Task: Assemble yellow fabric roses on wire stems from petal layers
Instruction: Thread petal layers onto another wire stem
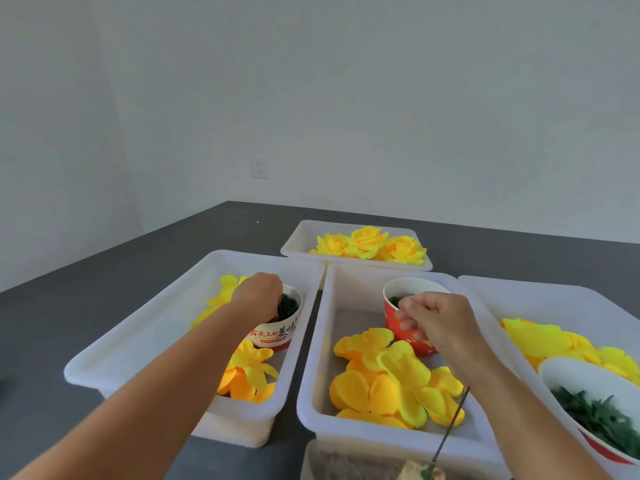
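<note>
Left hand (258, 294) fingers buried unseen in Chinese-lettered paper bowl (277, 336); right hand (438, 322) fingers curled at red cup (408, 306)

Pale bare walls (346, 81) w/ socket (259, 168) — dark grey tabletop (86, 289).

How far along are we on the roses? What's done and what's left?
Done: about three finished roses lie in the far tray. In hand: the left hand reaches into the left cup of dark green parts, and the right hand is at the red cup, fingers curled; what it holds is unclear. A wire stem pokes up below it. Left: many loose petals fill the near trays.
</note>
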